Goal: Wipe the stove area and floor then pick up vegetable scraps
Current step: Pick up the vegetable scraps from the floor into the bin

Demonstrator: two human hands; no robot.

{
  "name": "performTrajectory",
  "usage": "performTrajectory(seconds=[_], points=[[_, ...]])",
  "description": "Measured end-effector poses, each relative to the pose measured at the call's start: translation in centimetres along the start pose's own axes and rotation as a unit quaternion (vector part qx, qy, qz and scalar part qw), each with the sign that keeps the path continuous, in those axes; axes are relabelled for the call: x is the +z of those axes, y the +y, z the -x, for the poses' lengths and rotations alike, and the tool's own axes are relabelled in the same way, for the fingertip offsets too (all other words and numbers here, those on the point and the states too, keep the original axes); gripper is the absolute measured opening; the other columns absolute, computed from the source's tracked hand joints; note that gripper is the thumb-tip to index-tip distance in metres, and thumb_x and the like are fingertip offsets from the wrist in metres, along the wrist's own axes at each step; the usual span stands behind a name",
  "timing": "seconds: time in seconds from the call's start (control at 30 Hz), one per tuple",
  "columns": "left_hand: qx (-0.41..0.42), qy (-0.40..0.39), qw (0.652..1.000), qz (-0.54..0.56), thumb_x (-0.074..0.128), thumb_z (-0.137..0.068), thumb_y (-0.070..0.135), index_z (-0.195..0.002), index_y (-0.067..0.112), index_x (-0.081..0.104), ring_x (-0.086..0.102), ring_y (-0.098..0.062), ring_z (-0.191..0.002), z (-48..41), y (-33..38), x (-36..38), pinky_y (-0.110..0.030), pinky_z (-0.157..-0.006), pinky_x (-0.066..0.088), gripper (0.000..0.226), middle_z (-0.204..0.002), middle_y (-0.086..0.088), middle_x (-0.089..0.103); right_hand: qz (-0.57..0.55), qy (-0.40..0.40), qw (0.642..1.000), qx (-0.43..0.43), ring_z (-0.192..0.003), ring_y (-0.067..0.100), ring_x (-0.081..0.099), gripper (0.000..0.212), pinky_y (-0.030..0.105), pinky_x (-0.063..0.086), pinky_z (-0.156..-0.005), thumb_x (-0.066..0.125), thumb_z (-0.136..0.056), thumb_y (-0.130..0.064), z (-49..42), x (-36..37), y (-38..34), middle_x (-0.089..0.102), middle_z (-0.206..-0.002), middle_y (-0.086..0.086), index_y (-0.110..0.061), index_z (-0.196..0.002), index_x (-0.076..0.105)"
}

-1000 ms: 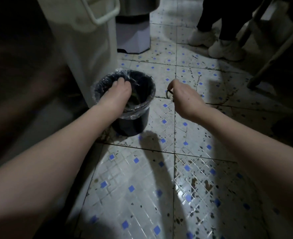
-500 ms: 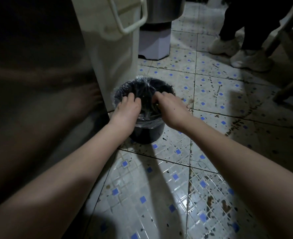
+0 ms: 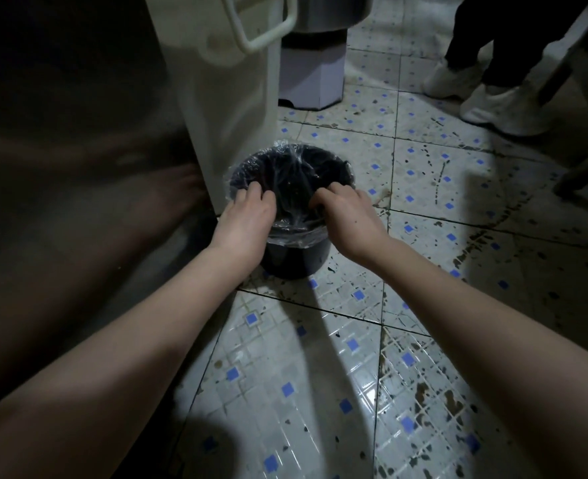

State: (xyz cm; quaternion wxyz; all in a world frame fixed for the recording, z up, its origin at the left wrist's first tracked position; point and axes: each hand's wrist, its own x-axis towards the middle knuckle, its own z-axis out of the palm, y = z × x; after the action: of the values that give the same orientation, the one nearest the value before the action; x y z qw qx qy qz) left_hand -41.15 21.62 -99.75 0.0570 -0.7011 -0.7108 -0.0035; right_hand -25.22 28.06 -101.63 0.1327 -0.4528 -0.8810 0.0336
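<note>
Noting floor (image 3: 285, 375) nearest: glossy pale tiling with small blue squares, spattered with dark stains, heavier to the right. Observing small dark bin (image 3: 296, 261) standing on it, close against white cabinet (image 3: 230, 98), lined with clear crinkled liner (image 3: 285, 160) folded over the rim. Recording left hand (image 3: 247, 216) and right hand (image 3: 348, 216) at the near rim, fingers (image 3: 320, 200) curling tight over the edge and gripping the liner; bin contents too dark to tell. Logging, farther back, a pale pedestal base (image 3: 310, 81) and another person's white shoes (image 3: 503, 105).
</note>
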Motion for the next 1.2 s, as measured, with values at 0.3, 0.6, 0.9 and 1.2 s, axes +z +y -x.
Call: performTrajectory(seconds=[0.3,0.6,0.9,1.2], points=[[0.029,0.007,0.997,-0.066,0.066,-0.072,-0.004,-0.126,0.01,0.041,0.048,-0.031,-0.11,0.5,1.8,-0.7,-0.038,-0.087,0.041,0.06,-0.121,-0.012,0.046,0.015,0.008,0.999,0.045,-0.107,0.031,0.048,0.044,0.04,0.034,-0.091,0.046,-0.083,0.009,4.3,-1.0,3.2,0.055,-0.111,0.009,-0.016,-0.117,0.054],[0.076,0.021,0.996,-0.034,0.058,-0.077,-0.006,-0.126,0.011,0.044,0.048,-0.032,-0.106,1.0,4.8,-1.2,-0.039,-0.079,0.04,0.054,-0.12,-0.012,0.047,0.02,-0.012,0.994,0.107,-0.113,0.028,0.047,0.045,0.038,0.034,-0.096,0.047,-0.086,0.007,10.0,-1.7,5.7,0.054,-0.121,0.008,-0.017,-0.124,0.05],[0.105,0.042,0.994,0.015,0.055,-0.082,0.003,-0.133,0.009,0.039,0.047,-0.035,-0.107,2.0,8.5,-1.0,-0.042,-0.081,0.039,0.054,-0.126,-0.014,0.045,-0.047,0.027,0.976,0.209,-0.108,0.026,0.05,0.048,0.034,0.036,-0.092,0.046,-0.083,0.008,14.2,-1.2,6.3,0.056,-0.12,0.006,-0.019,-0.123,0.052],[0.151,-0.043,0.987,-0.019,0.057,-0.083,0.01,-0.136,0.01,0.033,0.045,-0.031,-0.113,3.0,9.7,-0.9,-0.039,-0.089,0.038,0.058,-0.131,-0.011,0.043,0.014,-0.066,0.969,0.238,-0.115,0.027,0.047,0.07,0.042,0.027,-0.105,0.045,-0.063,0.019,16.8,-1.1,3.1,0.054,-0.123,0.008,-0.014,-0.124,0.049]])
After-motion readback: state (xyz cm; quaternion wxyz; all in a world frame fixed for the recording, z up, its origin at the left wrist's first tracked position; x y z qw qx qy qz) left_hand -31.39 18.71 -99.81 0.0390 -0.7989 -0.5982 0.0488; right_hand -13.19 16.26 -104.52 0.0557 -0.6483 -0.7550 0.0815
